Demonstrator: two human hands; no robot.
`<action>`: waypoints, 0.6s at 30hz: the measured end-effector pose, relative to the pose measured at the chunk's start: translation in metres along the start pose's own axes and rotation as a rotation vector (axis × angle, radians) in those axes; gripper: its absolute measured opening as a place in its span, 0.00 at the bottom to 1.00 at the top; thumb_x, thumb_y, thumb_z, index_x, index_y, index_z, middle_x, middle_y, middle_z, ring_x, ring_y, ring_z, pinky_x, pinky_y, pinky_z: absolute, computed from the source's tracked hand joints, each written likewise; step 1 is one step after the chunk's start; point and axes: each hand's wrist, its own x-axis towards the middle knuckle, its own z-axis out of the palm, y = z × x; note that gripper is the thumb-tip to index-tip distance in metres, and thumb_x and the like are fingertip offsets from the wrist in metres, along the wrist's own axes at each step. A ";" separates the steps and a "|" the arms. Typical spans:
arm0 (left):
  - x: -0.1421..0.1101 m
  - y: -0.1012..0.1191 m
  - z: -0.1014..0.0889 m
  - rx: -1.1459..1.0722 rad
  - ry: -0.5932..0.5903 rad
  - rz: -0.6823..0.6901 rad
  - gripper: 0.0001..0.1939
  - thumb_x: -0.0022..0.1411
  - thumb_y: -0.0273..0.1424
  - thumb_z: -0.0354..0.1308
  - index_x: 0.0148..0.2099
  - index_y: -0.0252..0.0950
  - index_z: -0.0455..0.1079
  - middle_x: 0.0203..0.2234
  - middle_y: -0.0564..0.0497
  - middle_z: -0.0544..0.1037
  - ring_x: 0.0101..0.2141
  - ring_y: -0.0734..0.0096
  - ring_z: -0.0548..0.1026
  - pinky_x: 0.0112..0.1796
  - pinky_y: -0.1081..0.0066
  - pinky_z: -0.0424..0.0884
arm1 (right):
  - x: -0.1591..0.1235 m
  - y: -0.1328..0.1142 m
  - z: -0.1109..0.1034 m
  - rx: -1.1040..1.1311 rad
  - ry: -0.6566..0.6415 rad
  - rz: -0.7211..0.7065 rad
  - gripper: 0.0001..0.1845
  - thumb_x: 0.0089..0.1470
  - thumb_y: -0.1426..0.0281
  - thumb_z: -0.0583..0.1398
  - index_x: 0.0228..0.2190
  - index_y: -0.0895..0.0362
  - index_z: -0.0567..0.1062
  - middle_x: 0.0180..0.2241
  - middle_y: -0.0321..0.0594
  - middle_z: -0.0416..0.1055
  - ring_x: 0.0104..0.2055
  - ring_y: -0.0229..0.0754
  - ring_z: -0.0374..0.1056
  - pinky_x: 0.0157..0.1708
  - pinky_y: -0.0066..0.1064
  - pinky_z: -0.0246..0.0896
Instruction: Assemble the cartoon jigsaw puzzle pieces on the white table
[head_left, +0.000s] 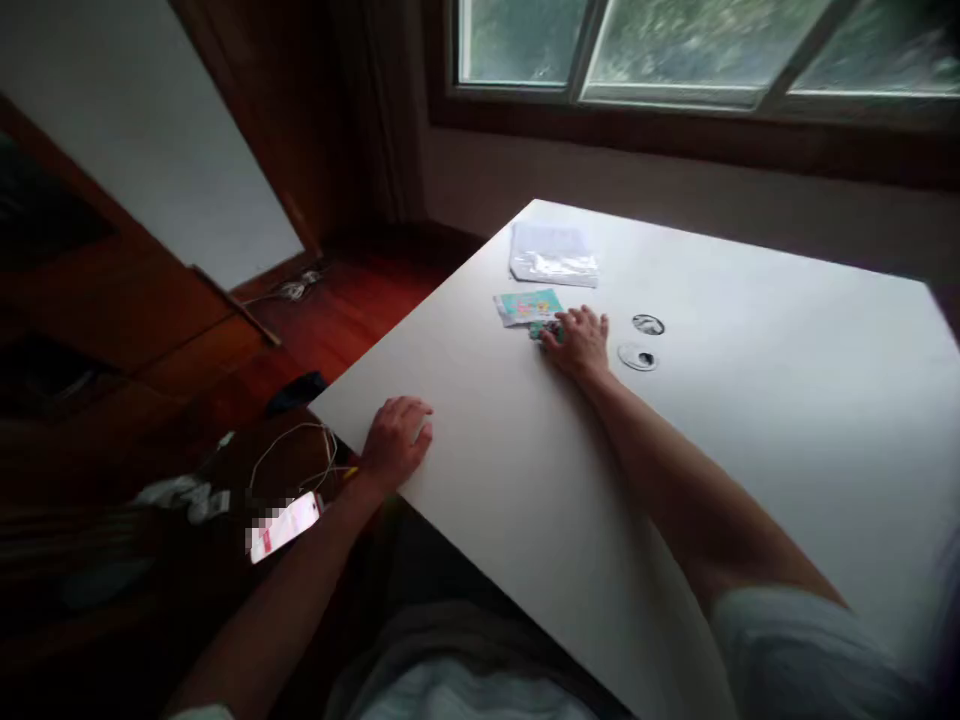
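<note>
Near centre, the right hand (pixel 583 345) covers a green piece (pixel 535 331), grip unclear; the left hand (pixel 396 440) rests loosely open; two discs (pixel 648 324) lie untouched.

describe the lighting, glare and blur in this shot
Head view: daylight from the window brightens the white table, with glare on the plastic sleeve; left side and lower corner sink into shadow; edges look smeared, foliage outside soft; phone screen glows, partly pixelated.
</note>
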 end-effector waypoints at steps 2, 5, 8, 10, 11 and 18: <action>-0.022 0.007 -0.006 0.011 -0.052 -0.028 0.09 0.66 0.29 0.55 0.48 0.39 0.71 0.47 0.47 0.75 0.50 0.58 0.70 0.54 0.56 0.66 | 0.001 0.003 0.007 0.040 -0.010 0.032 0.29 0.60 0.50 0.55 0.55 0.56 0.70 0.59 0.54 0.65 0.63 0.62 0.54 0.62 0.57 0.42; -0.045 0.015 -0.008 -0.022 -0.074 -0.036 0.11 0.65 0.30 0.56 0.50 0.41 0.71 0.50 0.47 0.74 0.51 0.58 0.70 0.55 0.56 0.65 | 0.005 0.005 0.018 0.081 -0.062 0.084 0.37 0.60 0.45 0.53 0.57 0.61 0.68 0.56 0.61 0.65 0.57 0.61 0.59 0.56 0.52 0.51; -0.056 0.023 -0.006 -0.035 0.000 -0.095 0.11 0.65 0.29 0.55 0.49 0.41 0.71 0.50 0.47 0.75 0.52 0.57 0.70 0.56 0.55 0.65 | 0.006 0.003 0.019 0.067 -0.096 0.033 0.37 0.60 0.44 0.51 0.56 0.60 0.69 0.53 0.61 0.67 0.55 0.60 0.59 0.54 0.50 0.53; -0.059 0.026 -0.003 -0.039 0.040 -0.124 0.10 0.66 0.29 0.54 0.48 0.41 0.71 0.49 0.48 0.75 0.52 0.57 0.70 0.55 0.55 0.65 | 0.005 0.001 0.015 0.073 -0.117 -0.024 0.34 0.61 0.44 0.52 0.55 0.56 0.70 0.52 0.56 0.68 0.55 0.59 0.60 0.53 0.49 0.55; -0.059 0.027 -0.002 -0.043 0.054 -0.133 0.09 0.66 0.28 0.54 0.47 0.40 0.71 0.48 0.48 0.76 0.52 0.58 0.71 0.55 0.55 0.65 | 0.005 -0.001 0.013 0.073 -0.129 -0.049 0.33 0.60 0.44 0.53 0.55 0.55 0.70 0.52 0.54 0.68 0.55 0.59 0.61 0.53 0.48 0.56; -0.058 0.027 -0.001 -0.054 0.085 -0.141 0.09 0.66 0.28 0.54 0.46 0.40 0.71 0.47 0.48 0.76 0.51 0.59 0.71 0.54 0.56 0.66 | 0.012 -0.009 0.012 0.010 -0.175 -0.034 0.37 0.57 0.44 0.56 0.58 0.54 0.67 0.55 0.54 0.64 0.57 0.60 0.59 0.55 0.51 0.53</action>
